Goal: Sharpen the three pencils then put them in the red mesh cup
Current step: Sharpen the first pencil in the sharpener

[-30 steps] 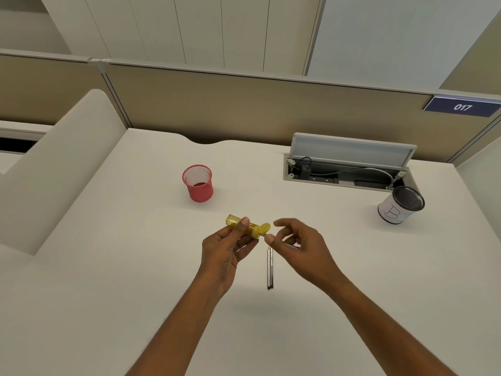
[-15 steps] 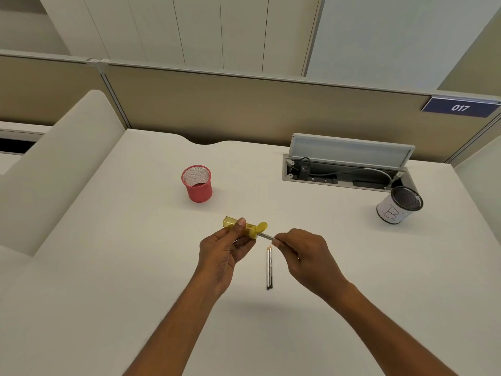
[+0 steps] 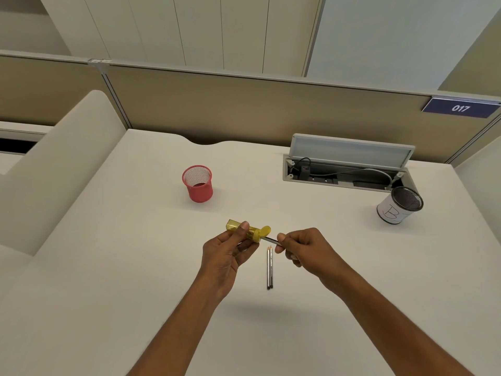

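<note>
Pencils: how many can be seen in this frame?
3. One pencil is pinched by the right hand, tip in the yellow sharpener held by the left hand; two pencils lie side by side on the desk.

Two bare forearms run from the bottom edge to mid-frame: left forearm (image 3: 184, 321) at lower centre, right forearm (image 3: 379, 316) at lower right, uncovered throughout. The left hand (image 3: 227, 251) and right hand (image 3: 306, 248) show short nails.

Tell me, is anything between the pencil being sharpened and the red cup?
Nothing visible. The pencil, pinched by the right hand, sits in the yellow sharpener held by the left hand. Only bare desk lies between it and the red mesh cup; two other pencils lie nearer the person.
</note>
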`<state>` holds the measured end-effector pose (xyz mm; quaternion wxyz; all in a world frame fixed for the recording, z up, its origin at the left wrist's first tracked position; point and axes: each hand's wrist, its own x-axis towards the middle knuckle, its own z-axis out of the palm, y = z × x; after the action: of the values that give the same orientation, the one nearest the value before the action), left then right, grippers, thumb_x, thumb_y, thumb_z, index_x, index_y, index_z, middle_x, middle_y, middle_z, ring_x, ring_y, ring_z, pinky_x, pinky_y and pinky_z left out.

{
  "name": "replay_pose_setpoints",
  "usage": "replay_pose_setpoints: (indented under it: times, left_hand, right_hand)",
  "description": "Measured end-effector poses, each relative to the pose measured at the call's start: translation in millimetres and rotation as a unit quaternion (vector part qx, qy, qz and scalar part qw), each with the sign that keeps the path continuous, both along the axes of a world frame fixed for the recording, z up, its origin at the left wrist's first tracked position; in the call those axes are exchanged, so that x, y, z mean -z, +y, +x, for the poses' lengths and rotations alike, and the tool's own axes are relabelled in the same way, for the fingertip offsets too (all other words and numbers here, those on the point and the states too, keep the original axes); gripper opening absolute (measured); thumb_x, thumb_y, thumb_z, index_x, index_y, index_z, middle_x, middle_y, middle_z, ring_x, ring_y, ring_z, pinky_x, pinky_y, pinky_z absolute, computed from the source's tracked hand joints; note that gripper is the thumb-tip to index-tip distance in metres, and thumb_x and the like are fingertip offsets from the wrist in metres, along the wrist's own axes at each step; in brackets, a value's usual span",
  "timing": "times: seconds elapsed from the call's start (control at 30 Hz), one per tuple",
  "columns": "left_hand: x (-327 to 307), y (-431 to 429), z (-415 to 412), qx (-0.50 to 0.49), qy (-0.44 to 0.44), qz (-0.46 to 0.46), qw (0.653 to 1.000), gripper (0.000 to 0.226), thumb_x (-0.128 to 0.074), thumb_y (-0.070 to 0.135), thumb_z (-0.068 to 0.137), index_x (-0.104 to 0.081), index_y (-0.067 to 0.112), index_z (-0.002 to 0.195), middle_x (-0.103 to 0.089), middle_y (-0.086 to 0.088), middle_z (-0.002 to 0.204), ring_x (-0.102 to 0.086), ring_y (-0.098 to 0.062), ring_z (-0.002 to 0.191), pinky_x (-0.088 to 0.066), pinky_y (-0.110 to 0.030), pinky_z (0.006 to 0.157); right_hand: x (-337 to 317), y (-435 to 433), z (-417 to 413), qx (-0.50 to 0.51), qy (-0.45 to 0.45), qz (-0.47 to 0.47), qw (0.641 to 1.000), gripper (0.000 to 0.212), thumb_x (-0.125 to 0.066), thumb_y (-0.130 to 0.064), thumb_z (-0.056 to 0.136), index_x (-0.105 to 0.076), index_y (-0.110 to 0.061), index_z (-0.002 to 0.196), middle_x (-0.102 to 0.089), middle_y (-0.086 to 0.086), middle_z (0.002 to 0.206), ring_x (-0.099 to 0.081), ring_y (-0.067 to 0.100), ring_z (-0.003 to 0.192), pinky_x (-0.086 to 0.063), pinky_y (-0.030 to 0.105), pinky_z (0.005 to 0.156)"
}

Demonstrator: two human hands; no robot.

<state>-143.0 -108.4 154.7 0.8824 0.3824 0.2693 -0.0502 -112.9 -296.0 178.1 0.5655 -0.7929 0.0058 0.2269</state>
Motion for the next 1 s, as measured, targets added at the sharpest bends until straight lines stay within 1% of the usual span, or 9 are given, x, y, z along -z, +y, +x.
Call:
replay_pose_setpoints:
  times: [0.17,0.27,0.4,0.5,0.57,0.67,0.77,0.9,1.0]
  left_hand:
    - [-1.9,0.7,1.2,-0.014,0.005,-0.002,1.0,0.025,-0.075,0.012,0.088,-0.074,-0.006,0.106,-0.077,-0.024,0.106,-0.077,-0.033,0.099,-0.064,-0.035,0.079]
    - [-4.7,-0.6,1.5,-0.011,0.007,-0.005,1.0,0.025,-0.076,0.012,0.087,-0.075,-0.006,0.104,-0.078,-0.023,0.104,-0.078,-0.033,0.096,-0.065,-0.037,0.079]
    - [-6.3,-2.6,1.1,-0.008,0.007,-0.007,1.0,0.032,-0.079,0.016,0.078,-0.076,-0.004,0.102,-0.078,-0.022,0.102,-0.078,-0.031,0.093,-0.065,-0.038,0.079]
    - [-4.3,-3.6,0.3,-0.008,0.007,-0.012,1.0,0.033,-0.079,0.017,0.076,-0.076,-0.004,0.102,-0.078,-0.023,0.102,-0.078,-0.03,0.091,-0.065,-0.036,0.076]
    - [-3.6,-3.8,0.0,-0.007,0.006,-0.013,1.0,0.034,-0.08,0.017,0.075,-0.076,-0.004,0.102,-0.078,-0.023,0.103,-0.078,-0.03,0.091,-0.065,-0.036,0.077]
    - [-3.6,-4.4,0.2,-0.005,0.003,-0.009,1.0,0.034,-0.08,0.018,0.075,-0.077,-0.003,0.1,-0.078,-0.022,0.103,-0.078,-0.03,0.092,-0.065,-0.037,0.078]
    - [-3.1,-3.2,-0.1,-0.002,-0.005,-0.005,1.0,0.031,-0.079,0.018,0.077,-0.077,-0.003,0.1,-0.078,-0.022,0.104,-0.077,-0.032,0.096,-0.065,-0.037,0.081]
    - [-2.0,-1.7,-1.0,0.006,-0.008,0.008,1.0,0.031,-0.078,0.018,0.079,-0.076,-0.003,0.102,-0.078,-0.022,0.106,-0.076,-0.034,0.102,-0.065,-0.037,0.082]
    - [-4.2,0.1,-0.8,0.012,-0.015,0.011,1.0,0.031,-0.077,0.018,0.079,-0.076,-0.002,0.102,-0.077,-0.024,0.108,-0.077,-0.032,0.099,-0.064,-0.036,0.08]
  right_hand:
    - [10.4,2.5,-6.1,-0.038,-0.222,-0.09,0.97,0.014,-0.062,-0.035,0.1,-0.072,-0.026,0.096,-0.054,-0.01,0.06,-0.047,0.008,0.055,-0.038,0.02,0.057]
    - [18.3,-1.8,-10.7,-0.083,-0.348,-0.143,0.923,0.027,-0.068,-0.037,0.095,-0.063,-0.022,0.117,-0.054,-0.014,0.079,-0.051,0.009,0.066,-0.042,0.014,0.062]
    - [28.8,-7.4,-10.8,-0.11,-0.507,-0.21,0.828,0.013,-0.066,-0.022,0.099,-0.068,-0.01,0.104,-0.063,-0.001,0.088,-0.057,0.016,0.07,-0.052,0.031,0.06]
    - [32.1,-9.5,-8.9,-0.119,-0.589,-0.282,0.748,0.019,-0.065,-0.023,0.098,-0.072,-0.005,0.1,-0.063,0.005,0.075,-0.054,0.025,0.06,-0.048,0.036,0.052]
    - [28.5,-8.0,-9.2,-0.108,-0.593,-0.305,0.737,0.017,-0.066,-0.023,0.097,-0.072,-0.007,0.095,-0.055,0.003,0.066,-0.045,0.025,0.053,-0.04,0.035,0.046]
    - [23.6,-3.1,-11.5,-0.085,-0.559,-0.282,0.775,0.014,-0.067,-0.024,0.096,-0.071,-0.012,0.088,-0.051,-0.001,0.061,-0.041,0.022,0.051,-0.035,0.033,0.046]
    - [22.0,2.0,-13.2,-0.057,-0.465,-0.196,0.862,0.021,-0.064,-0.025,0.098,-0.069,-0.014,0.08,-0.05,-0.004,0.057,-0.04,0.016,0.051,-0.036,0.031,0.047]
    - [8.7,6.2,-9.3,-0.01,-0.237,-0.096,0.967,0.032,-0.066,-0.028,0.098,-0.075,-0.014,0.071,-0.039,-0.008,0.044,-0.033,0.01,0.044,-0.027,0.019,0.049]
    - [-7.5,5.3,-6.4,0.001,0.004,0.018,1.0,0.043,-0.06,-0.033,0.101,-0.074,-0.006,0.071,-0.035,-0.002,0.049,-0.029,0.012,0.045,-0.027,0.023,0.052]
